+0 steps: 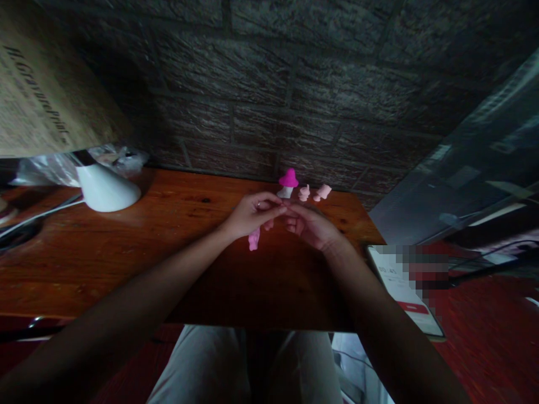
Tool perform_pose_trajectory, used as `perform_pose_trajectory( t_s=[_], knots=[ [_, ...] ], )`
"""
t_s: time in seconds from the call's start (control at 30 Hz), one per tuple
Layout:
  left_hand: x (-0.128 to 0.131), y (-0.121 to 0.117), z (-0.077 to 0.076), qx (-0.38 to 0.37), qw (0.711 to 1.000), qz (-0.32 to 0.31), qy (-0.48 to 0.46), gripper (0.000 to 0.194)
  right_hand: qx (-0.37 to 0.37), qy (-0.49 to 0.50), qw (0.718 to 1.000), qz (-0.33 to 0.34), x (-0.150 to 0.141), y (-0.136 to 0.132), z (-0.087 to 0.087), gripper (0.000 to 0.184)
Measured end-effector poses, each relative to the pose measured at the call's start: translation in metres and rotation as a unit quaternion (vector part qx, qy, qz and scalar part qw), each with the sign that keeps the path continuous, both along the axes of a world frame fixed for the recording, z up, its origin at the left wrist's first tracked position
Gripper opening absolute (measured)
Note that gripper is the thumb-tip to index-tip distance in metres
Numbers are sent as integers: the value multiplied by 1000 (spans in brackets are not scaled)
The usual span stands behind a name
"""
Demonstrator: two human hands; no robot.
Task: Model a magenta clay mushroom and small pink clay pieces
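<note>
Both my hands meet above the middle of the wooden table. My left hand has its fingers curled round a small pale pink figure that sticks out below the palm. My right hand touches the left one at the fingertips, fingers bent in a pinch; what it grips is hidden. Behind the hands, near the wall, stands a pink-capped mushroom figure with two small pink pieces beside it.
A white cone-shaped lamp base and crumpled clear plastic sit at the back left, with cables running off left. A phone or card lies at the table's right edge. A dark brick wall closes the back.
</note>
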State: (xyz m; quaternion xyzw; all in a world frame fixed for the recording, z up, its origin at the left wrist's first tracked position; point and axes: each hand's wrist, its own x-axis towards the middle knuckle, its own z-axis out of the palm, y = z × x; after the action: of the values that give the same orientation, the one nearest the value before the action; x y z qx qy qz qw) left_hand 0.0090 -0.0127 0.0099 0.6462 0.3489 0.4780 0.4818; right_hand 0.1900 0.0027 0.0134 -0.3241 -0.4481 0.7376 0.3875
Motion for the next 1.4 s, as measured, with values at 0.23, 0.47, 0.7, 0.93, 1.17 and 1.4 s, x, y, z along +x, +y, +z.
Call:
perform_pose_trajectory(
  t_s=[0.23,0.47,0.7,0.93,1.17,1.4],
  knots=[
    [1,-1,1,-10,1000,11,10,22,-14,-5,1000,-19,0,1,0,20],
    [2,-1,-1,14,999,41,11,21,-20,-1,1000,-18,-3,-1,1,21],
    [1,0,2,-5,999,26,-18,25,-17,-14,999,-28,-2,-2,3,16],
    [-1,9,-2,-107,982,-1,-157,27,2,-33,999,-27,-1,0,1,20],
    [-6,13,1,-179,956,-51,-227,22,70,-59,991,-95,-3,-3,5,23],
    [-5,7,5,-193,959,-88,-188,22,197,-50,976,-75,-6,-11,10,32]
  ],
)
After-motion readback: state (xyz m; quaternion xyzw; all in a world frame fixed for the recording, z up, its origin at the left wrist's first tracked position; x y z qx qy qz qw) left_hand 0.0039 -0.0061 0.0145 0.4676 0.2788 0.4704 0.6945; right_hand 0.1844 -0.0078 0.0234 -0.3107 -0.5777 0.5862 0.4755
